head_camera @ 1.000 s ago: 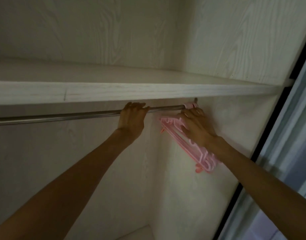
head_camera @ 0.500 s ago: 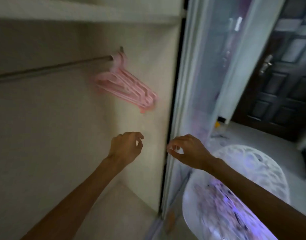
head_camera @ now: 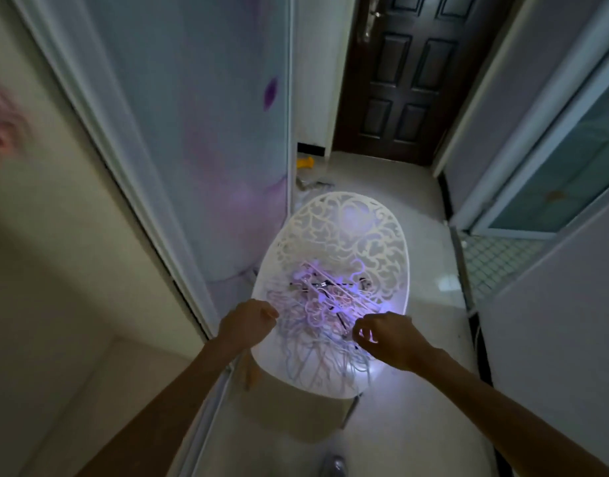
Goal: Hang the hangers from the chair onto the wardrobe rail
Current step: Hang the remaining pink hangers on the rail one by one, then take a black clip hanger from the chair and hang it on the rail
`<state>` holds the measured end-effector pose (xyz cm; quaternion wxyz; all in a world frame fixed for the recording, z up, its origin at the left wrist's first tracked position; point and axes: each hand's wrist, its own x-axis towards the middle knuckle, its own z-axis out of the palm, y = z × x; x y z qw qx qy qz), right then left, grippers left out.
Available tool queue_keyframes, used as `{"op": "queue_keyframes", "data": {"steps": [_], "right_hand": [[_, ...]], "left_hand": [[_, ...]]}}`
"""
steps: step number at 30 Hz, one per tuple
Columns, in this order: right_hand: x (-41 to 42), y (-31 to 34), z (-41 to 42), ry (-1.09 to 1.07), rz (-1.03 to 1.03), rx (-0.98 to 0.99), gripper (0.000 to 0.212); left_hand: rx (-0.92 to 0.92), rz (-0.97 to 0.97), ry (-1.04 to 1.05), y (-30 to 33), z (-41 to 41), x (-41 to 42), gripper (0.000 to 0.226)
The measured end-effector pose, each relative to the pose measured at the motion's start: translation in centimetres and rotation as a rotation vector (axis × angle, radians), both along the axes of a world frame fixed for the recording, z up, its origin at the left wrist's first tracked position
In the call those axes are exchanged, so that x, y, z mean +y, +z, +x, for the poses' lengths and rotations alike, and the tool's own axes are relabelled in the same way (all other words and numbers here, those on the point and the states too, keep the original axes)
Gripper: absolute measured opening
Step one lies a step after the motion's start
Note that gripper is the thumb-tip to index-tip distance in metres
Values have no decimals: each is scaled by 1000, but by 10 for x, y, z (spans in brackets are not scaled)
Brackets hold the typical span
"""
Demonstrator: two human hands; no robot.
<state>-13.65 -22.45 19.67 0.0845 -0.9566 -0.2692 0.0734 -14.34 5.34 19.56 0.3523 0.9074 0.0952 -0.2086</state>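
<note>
Because the hangers (head_camera: 325, 321) lie on the seat of the white chair (head_camera: 344, 235) as one tangled heap of thin pink, pale blue and dark pieces, several could be dragged up together if one is pulled, and some could be spilled onto the floor. Nothing is held yet: the left hand (head_camera: 247, 323) and the right hand (head_camera: 387, 337) are poised just above the near edge of the pile with fingers loosely curled. Should a hook be snagged, the light chair could be shifted.
</note>
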Motion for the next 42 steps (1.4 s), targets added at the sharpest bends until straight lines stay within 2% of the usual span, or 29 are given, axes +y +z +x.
{"op": "queue_keyframes", "data": {"steps": [2,5,7,12,15,18,21,24,26,28,30,34,38,40,42], "right_hand": [[-20,-23,13,-31,-11,53,23],[-46,-65,44,-67,5,145,22],[-54,-95,66,-59,-34,184,24],[-53,-169,105,-64,-112,269,24],[-47,-215,130,-74,-164,283,24],[-41,-263,158,-107,-227,236,34],[-32,-303,181,-184,-289,240,43],[-23,-335,191,-186,-328,287,45],[-22,-343,195,-208,-233,322,40],[-27,-342,199,-277,-35,343,29],[-35,-337,201,-306,99,283,19],[-48,-327,197,-353,140,165,12],[-52,-312,189,-408,181,148,15],[-51,-303,187,-397,247,154,18],[-49,-299,186,-406,353,222,16]], "left_hand": [[76,-31,15,-25,16,-18,27],[150,-84,81,-78,48,-39,54],[181,-87,135,-115,66,-45,60],[259,-71,195,-176,94,-51,29],[312,-104,220,-212,112,-55,31],[313,-95,240,-245,134,-66,57],[349,-96,218,-280,149,-79,44],[325,-135,260,-316,158,-86,47],[337,-177,293,-329,164,-90,39],[330,-204,315,-333,170,-92,35],[287,-216,358,-334,173,-90,32],[95,-157,441,-333,170,-78,21],[-29,-259,543,-319,181,-76,17],[17,-350,548,-308,194,-82,14],[151,-552,572,-289,207,-96,26]]}}
